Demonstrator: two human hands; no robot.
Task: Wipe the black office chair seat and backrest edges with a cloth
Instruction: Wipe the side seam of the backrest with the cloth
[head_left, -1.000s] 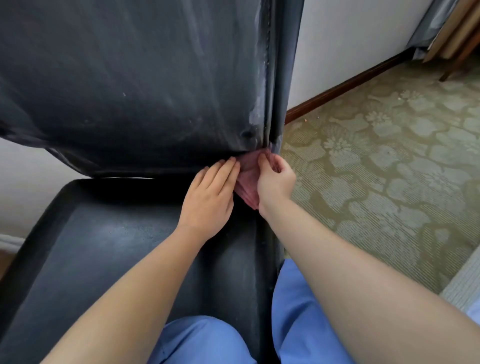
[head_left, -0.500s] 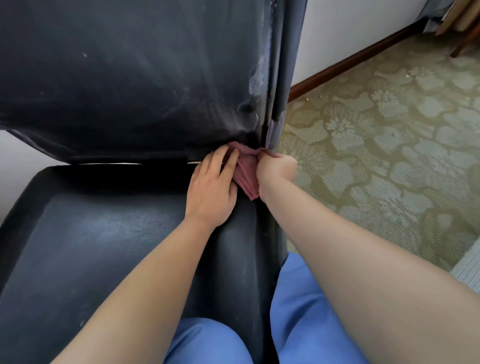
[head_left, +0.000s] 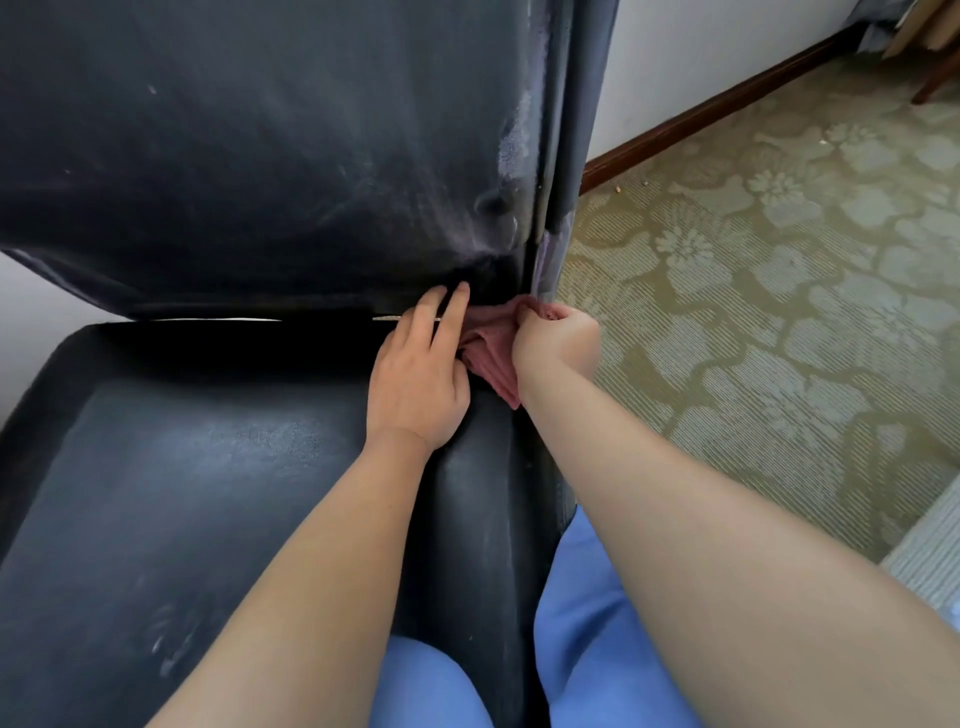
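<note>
The black office chair fills the left of the view, its worn backrest (head_left: 260, 156) above and its seat (head_left: 182, 493) below. A pink cloth (head_left: 491, 348) is bunched at the right rear corner where seat meets backrest. My right hand (head_left: 553, 345) grips the cloth's upper end against the lower right backrest edge (head_left: 545, 249). My left hand (head_left: 421, 374) lies flat on the seat beside the cloth, its straight fingers reaching into the gap under the backrest. Part of the cloth is hidden between my hands.
Green floral carpet (head_left: 779, 312) spreads to the right of the chair. A white wall with a brown skirting board (head_left: 701, 114) runs behind. Wooden furniture legs (head_left: 935, 78) show at the top right. My blue trouser legs (head_left: 587, 649) are against the seat's front.
My right hand has curled tighter on the cloth and shifted right to the backrest's outer edge. My left hand's fingers have slid slightly up toward the backrest gap.
</note>
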